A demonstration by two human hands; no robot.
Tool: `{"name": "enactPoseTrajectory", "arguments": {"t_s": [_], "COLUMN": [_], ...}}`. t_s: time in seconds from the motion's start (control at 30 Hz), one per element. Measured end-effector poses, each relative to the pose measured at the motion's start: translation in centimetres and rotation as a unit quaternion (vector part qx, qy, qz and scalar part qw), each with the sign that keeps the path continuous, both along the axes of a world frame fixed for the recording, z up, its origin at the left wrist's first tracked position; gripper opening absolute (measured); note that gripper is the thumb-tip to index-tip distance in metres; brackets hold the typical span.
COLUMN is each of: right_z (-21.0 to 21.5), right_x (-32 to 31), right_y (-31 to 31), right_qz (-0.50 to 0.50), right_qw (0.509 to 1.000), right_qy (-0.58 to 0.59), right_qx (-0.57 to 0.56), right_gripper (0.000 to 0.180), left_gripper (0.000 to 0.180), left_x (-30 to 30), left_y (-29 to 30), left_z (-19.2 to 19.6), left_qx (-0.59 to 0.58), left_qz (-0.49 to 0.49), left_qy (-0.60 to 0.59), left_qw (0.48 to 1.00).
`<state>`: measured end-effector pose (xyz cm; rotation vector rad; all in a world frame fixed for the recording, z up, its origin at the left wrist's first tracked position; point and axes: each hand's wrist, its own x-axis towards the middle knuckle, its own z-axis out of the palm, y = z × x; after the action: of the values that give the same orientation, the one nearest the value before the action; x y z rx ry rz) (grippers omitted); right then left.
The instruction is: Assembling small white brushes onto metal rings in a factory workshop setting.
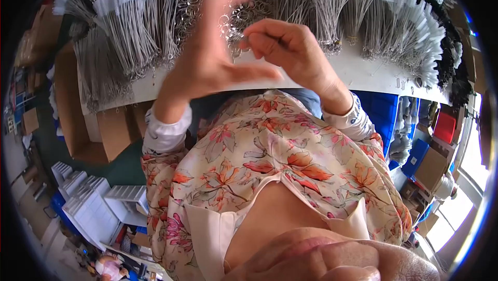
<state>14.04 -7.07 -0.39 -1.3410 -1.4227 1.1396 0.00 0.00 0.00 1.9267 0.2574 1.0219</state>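
My left hand [207, 55] is raised over the white table [342, 68], smeared by motion, with its fingers stretched up and the thumb spread to the right. Nothing shows in its grip. Beside it, my right hand [295, 52] is closed, its thumb and fingertips pressed together; whatever they hold, if anything, is too small to make out. Beyond both hands lies a heap of metal rings [259, 7], partly covered by the left hand. Bundles of thin wire brushes with white bristles [132, 26] spread to the left, and more wire brushes [329, 8] fan out to the right.
Dark-bristled brushes [459, 68] lie at the table's right end. An open cardboard box [78, 104] stands left of the table, with white plastic crates [96, 206] nearer. A blue bin [377, 117] sits below the right edge. Another person [109, 268] appears at the lower left.
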Motion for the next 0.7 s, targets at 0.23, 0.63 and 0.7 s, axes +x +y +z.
{"name": "enactPoseTrajectory", "arguments": {"t_s": [0.23, 0.63, 0.7], "right_z": [-0.5, -2.2, -3.5], "right_x": [0.3, 4.0, 5.9], "right_y": [-0.6, -3.7, -5.4], "right_qz": [0.026, 0.164, 0.049], "right_qw": [0.995, 0.966, 0.926], "right_qy": [0.079, 0.000, -0.369], "right_qx": [-0.051, -0.200, 0.054], "right_gripper": [0.019, 0.025, 0.016], "left_gripper": [0.037, 0.030, 0.025], "left_x": [-3.7, -4.5, -6.6], "left_y": [2.8, -2.5, -2.3], "left_z": [-2.7, -5.6, -7.3], "left_qx": [0.042, 0.160, 0.024], "left_qz": [-0.058, -0.026, 0.092], "left_qy": [0.059, -0.002, 0.028], "left_qw": [0.996, 0.987, 0.995]}}
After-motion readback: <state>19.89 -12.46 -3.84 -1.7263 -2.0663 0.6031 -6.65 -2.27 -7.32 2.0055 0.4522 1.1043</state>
